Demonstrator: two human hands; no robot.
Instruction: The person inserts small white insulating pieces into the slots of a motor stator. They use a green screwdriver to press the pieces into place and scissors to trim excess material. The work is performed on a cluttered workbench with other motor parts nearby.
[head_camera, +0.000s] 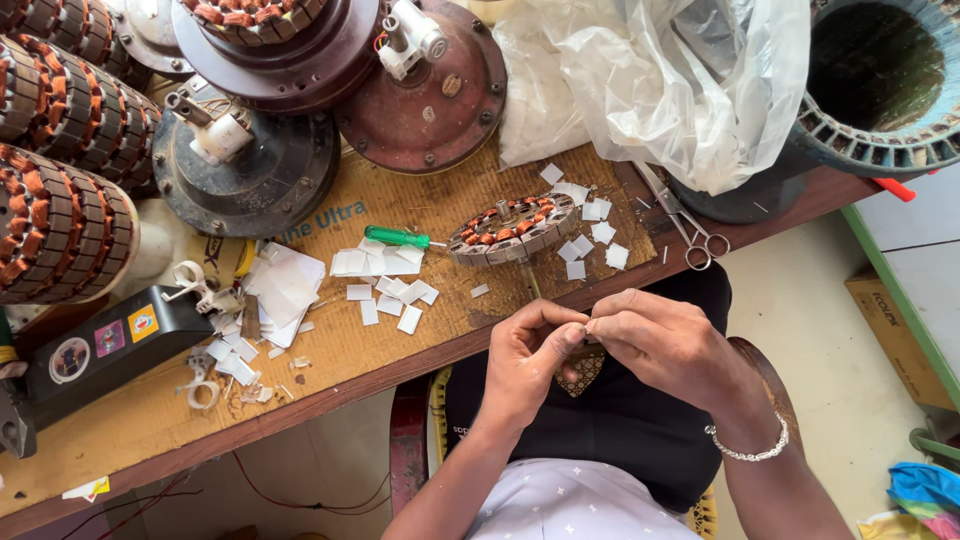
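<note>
My left hand and my right hand meet fingertip to fingertip over my lap, just off the bench's front edge, pinching something small that the fingers hide. A silver bracelet circles my right wrist. On the cardboard-covered bench ahead of them lies a round stator with copper windings. A green-handled screwdriver rests to its left. Small white paper slips are scattered around both.
Scissors lie right of the stator. Several wound stators and dark motor housings crowd the back left. A clear plastic bag and a large blue stator ring sit at the back right. A black device lies left.
</note>
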